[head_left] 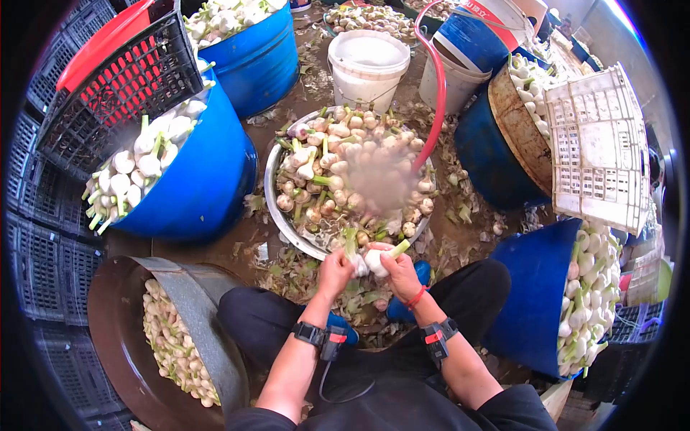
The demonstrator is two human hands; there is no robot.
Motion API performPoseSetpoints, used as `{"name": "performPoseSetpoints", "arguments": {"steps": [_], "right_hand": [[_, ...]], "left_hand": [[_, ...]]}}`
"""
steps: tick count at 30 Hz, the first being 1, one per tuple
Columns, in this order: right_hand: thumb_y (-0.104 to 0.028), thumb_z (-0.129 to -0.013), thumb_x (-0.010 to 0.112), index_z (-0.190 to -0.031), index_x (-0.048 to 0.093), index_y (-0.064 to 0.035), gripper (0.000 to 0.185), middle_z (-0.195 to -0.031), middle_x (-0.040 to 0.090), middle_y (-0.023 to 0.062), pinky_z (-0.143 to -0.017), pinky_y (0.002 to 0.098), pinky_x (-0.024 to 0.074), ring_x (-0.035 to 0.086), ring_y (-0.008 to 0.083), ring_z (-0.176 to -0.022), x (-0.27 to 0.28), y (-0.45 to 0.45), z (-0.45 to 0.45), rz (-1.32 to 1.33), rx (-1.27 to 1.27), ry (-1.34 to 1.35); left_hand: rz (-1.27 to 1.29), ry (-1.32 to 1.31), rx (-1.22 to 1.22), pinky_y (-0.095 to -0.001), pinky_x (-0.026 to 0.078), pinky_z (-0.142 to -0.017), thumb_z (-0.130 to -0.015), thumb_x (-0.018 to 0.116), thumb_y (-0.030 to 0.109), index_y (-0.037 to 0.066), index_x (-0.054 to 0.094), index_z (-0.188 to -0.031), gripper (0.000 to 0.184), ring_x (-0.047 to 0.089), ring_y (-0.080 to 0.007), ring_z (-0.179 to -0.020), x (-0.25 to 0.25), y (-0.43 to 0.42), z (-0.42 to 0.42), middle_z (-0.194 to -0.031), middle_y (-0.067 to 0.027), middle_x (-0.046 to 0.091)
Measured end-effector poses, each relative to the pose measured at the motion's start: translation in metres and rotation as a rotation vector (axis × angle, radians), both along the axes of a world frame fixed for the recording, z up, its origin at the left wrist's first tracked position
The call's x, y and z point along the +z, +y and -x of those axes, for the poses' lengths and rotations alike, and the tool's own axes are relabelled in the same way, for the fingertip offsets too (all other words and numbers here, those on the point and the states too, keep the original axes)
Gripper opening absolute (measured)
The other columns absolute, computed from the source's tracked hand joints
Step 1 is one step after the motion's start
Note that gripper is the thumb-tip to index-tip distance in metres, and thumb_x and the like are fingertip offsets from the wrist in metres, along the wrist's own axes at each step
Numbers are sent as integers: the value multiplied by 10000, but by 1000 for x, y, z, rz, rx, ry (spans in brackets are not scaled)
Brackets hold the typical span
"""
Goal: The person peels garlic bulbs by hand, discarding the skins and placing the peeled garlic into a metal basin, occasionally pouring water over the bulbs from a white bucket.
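Observation:
Just in front of my knees, my right hand (400, 276) is closed round a white garlic bulb (375, 263) with a short green stem pointing up to the right. Beside it, my left hand (336, 273) pinches a strip of pale green and white garlic skin (351, 244), close against the bulb. Beyond both hands stands a wide metal basin (276, 215) heaped with unpeeled garlic bulbs (316, 161). A blurred spot hides part of the heap. Loose peelings (287, 284) litter the floor around the basin.
Blue drums full of garlic stand left (208, 172) and right (521, 287). A metal tub (201, 309) of garlic is at lower left. A red hose (438, 108) drops into the basin. White bucket (366, 68), black crate (122, 108) and white basket (600, 147) stand around.

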State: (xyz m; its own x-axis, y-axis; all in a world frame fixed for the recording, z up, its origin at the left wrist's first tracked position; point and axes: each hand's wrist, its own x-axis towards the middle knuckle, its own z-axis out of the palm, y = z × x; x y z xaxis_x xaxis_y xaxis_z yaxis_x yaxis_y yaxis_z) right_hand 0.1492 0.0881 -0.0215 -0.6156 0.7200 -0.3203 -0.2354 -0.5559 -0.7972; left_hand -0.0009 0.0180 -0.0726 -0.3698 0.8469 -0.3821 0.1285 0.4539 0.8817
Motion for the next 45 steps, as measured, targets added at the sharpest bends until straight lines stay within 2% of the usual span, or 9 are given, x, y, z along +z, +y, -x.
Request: {"name": "performPoseSetpoints", "arguments": {"steps": [11, 17, 19, 23, 27, 31, 35, 39, 45], "right_hand": [[-128, -794, 571, -1002, 611, -30, 233, -1067, 579, 121, -833, 317, 433, 557, 250, -954, 7, 4, 3, -900, 2, -501], [-234, -840, 415, -904, 585, -21, 280, -933, 615, 106, -819, 323, 438, 576, 209, -879, -13, 18, 3, 360, -260, 370], [-232, -834, 404, -895, 575, -43, 262, -871, 614, 78, -772, 334, 452, 578, 211, -826, -6, 14, 10, 467, -357, 233], [-272, -877, 366, -959, 546, -29, 314, -854, 611, 72, -682, 326, 461, 579, 205, -797, -25, 13, 5, 517, -264, 380], [-214, -909, 399, -974, 502, -48, 206, -927, 575, 65, -727, 296, 452, 559, 154, -812, -44, 21, -8, -12, -548, -107], [-240, -928, 414, -958, 472, -59, 192, -1059, 519, 92, -752, 274, 447, 518, 146, -874, 57, 52, -91, -613, -667, -343], [-103, -799, 539, -1042, 542, -33, 252, -1054, 552, 114, -902, 381, 313, 460, 290, -958, 170, 70, -271, -1460, -1006, -1816], [-242, -807, 538, -989, 546, -98, 232, -1043, 565, 86, -832, 452, 367, 502, 304, -959, 186, 52, -431, -619, -1045, -2557], [-393, -825, 484, -1079, 513, -93, 394, -1024, 543, 161, -836, 485, 378, 489, 334, -1021, 137, 23, -666, -155, -1188, -2114]], "left_hand": [[-119, 11, 70, -217, 434, -511, -776, 582, 84, -16, 631, -782, 112, 554, -73, -568, 70, 5, -15, -646, -30, 603], [10, -123, -259, -260, 469, -602, -751, 571, 77, 23, 603, -755, 62, 581, -110, -617, 26, -14, -39, -645, -26, 595], [-515, -497, 418, -286, 479, -660, -738, 595, 52, 8, 576, -871, 142, 576, -136, -651, 62, 11, -56, -748, -31, 592], [-282, -549, 134, -232, 474, -591, -793, 595, 64, 21, 558, -874, 98, 567, -97, -644, 51, 14, -47, -723, -14, 580], [-165, -746, 41, -202, 454, -560, -820, 583, 81, 27, 580, -827, 55, 554, -67, -633, 43, 24, -34, -700, 5, 575], [-180, 624, 57, -393, 419, -810, -725, 608, 210, 27, 591, -951, 292, 528, -321, -944, -65, 63, 54, -988, -164, 576], [-142, 266, 140, -386, 425, -853, -768, 609, 259, 52, 452, -1221, 522, 522, -323, -1029, -114, 107, 110, -1130, -192, 541], [91, 799, -62, -470, 413, -772, -772, 590, 339, 45, 578, -974, 356, 527, -396, -898, -165, 89, 116, -949, -210, 566], [341, 907, -114, -478, 414, -752, -659, 681, 317, 54, 619, -844, 327, 551, -373, -833, -126, 68, 110, -854, -146, 604]]}}
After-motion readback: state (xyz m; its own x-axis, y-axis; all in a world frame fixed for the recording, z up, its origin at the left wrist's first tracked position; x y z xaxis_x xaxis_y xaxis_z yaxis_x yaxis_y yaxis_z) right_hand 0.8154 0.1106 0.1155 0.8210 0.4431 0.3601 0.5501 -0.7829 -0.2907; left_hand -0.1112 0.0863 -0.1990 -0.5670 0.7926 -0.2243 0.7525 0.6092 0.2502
